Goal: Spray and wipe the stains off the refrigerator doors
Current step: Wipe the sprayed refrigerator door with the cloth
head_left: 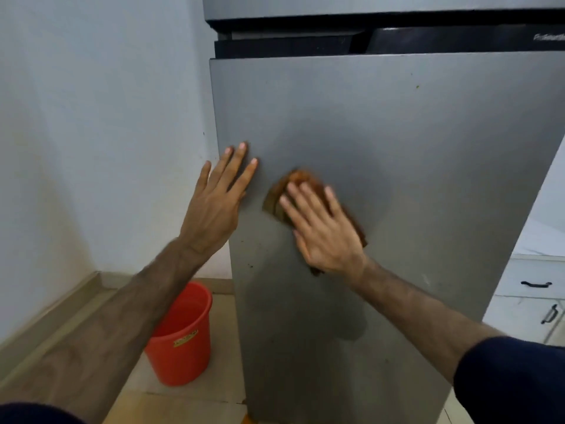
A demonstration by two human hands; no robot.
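Note:
A grey refrigerator's lower door (397,142) fills the middle and right of the view. My right hand (321,231) lies flat on a folded orange-brown cloth (301,177), pressing it against the door at mid-height. My left hand (218,200) rests flat with fingers spread near the door's left edge, holding nothing. Small dark specks (250,265) mark the door below my left hand, and a tiny spot (417,86) sits higher up to the right. The upper door (336,6) shows at the top. No spray bottle is in view.
An orange-red plastic bucket (183,335) stands on the tiled floor left of the fridge, near a pale wall (91,117) with a skirting board. White cabinet drawers with black handles (536,284) are at the right.

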